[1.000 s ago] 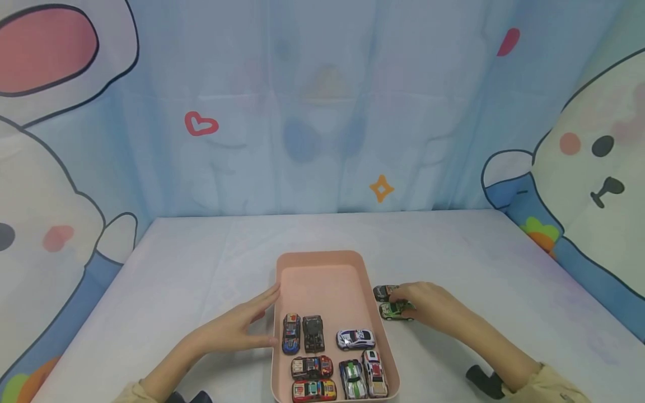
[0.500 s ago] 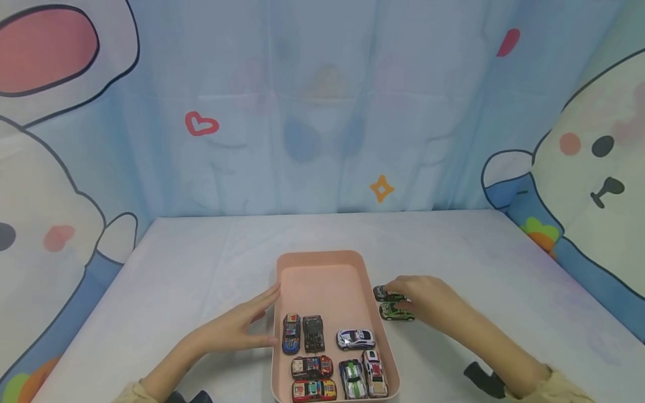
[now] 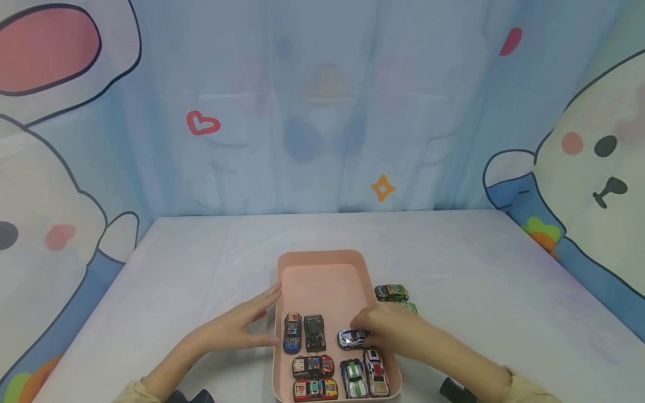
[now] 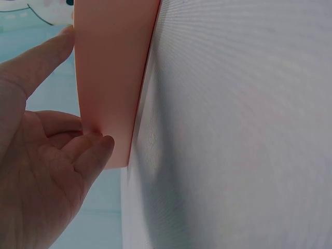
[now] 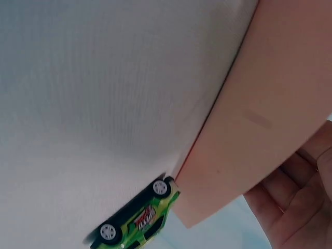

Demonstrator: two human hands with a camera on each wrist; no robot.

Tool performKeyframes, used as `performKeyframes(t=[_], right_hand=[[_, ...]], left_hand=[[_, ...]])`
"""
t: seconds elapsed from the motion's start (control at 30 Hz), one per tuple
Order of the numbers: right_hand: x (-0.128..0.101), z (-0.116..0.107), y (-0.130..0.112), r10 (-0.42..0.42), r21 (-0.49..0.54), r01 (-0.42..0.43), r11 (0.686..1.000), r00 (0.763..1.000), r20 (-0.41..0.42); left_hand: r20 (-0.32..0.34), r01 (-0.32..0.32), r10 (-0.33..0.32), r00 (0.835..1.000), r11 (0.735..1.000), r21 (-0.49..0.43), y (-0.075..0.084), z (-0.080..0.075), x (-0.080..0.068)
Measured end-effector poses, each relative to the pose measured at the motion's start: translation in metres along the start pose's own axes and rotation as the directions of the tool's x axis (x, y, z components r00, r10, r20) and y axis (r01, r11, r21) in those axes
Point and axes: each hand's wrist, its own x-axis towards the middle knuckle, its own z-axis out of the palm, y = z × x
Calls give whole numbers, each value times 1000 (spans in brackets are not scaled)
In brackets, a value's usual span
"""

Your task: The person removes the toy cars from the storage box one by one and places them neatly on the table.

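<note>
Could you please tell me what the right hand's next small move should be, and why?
Probably the right hand should pinch the white-blue car and lift it gently: it is right at that car, the left hand rests against the tray, and two cars outside suggest unloading.

Trained on the pink tray [image 3: 322,282]

Looking forward and down from the head, well back; peering close along its left and right outer walls from the wrists; sharing a green car [image 5: 147,218] beside it between head and right wrist.
</note>
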Motion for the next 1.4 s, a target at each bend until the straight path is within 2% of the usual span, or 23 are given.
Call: performKeyframes(t=[0.4, 0.63, 0.9, 1.1, 1.27, 1.4], right_hand=[[14, 10, -12, 14, 26, -13, 1000, 999, -40], [14, 0, -13, 61, 37, -58, 998, 995, -78], [1, -21, 2, 65, -14, -67, 998, 987, -149], [-15, -35, 15, 130, -10, -136, 991, 966, -223], [-31, -41, 26, 158, 0, -164, 987, 953, -260], [-43, -40, 35, 178, 18, -180, 984, 950, -255]], left_hand=[[6, -7, 7, 1000, 1000, -7, 0, 0, 0], [8, -6, 6, 1000, 1000, -9, 0, 1, 0], [8, -2, 2, 1000, 1000, -3, -1, 1, 0], [10, 7, -7, 1000, 1000, -10, -2, 2, 0], [7, -7, 7, 1000, 1000, -14, -2, 2, 0], [8, -10, 10, 1000, 1000, -21, 0, 2, 0]])
